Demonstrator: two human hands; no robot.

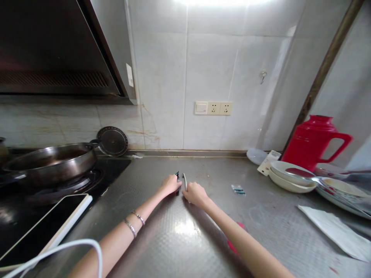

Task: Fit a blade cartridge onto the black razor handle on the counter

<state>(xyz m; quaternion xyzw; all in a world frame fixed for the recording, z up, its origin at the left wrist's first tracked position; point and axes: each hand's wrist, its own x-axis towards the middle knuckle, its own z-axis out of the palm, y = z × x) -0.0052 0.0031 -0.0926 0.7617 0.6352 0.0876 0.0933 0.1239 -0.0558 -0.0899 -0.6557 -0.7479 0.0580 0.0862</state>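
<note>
My left hand (170, 184) is closed around a small dark object (177, 183), black and upright, whose kind I cannot make out. Just to its right, my right hand (195, 194) grips a thin, slightly curved white stick-like piece (184, 180) with a dark tip. The two held pieces are close together, with a narrow gap between them, above the steel counter (162, 247). Right of my hands lies a small clear packet (238, 189) with dark teal strips in it. Something flat and red (232, 246) shows partly from under my right forearm.
At left, a steel pan (55, 164) sits on the black stove beside a phone-like device (43, 231) with a white cable (78, 242). A red thermos (310, 143), stacked bowls (290, 181) and a white paper sheet (333, 231) stand or lie at right. A tiled wall closes the back.
</note>
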